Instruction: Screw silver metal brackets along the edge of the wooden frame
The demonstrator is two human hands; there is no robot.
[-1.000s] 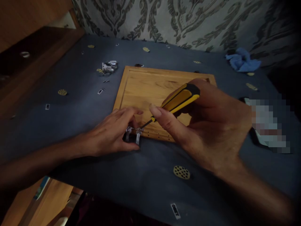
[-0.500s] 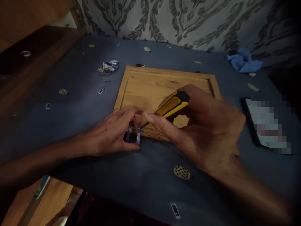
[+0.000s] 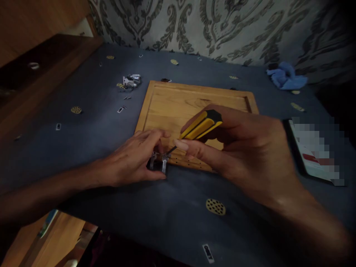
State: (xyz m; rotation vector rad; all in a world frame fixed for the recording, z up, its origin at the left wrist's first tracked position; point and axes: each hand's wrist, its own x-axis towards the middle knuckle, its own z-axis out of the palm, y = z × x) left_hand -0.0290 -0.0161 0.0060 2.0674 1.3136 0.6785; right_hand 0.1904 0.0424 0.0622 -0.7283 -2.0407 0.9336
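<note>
A yellow and black screwdriver (image 3: 202,125) is gripped in my right hand (image 3: 250,152), its shaft slanting down to the left. The tip meets a metal hinge (image 3: 164,165) at the near left corner of a wooden panel (image 3: 175,98) with a raised frame. My left hand (image 3: 136,157) curls around that hinge, thumb against its near end and fingers over the panel's edge. Small dark holes run along the panel's near edge to the right of the hinge. My left fingers partly hide the hinge.
More metal hinges (image 3: 132,80) lie behind to the left, with a few screws (image 3: 127,98) near them. A phone (image 3: 314,152) rests at the right, and a blue cloth (image 3: 287,76) lies at the back right. Wooden furniture (image 3: 47,74) borders the table (image 3: 91,85) on the left.
My right hand and the screwdriver handle have shifted and turned slightly, with the tip still at the hinge. My left hand keeps its hold. The whole view has moved a little.
</note>
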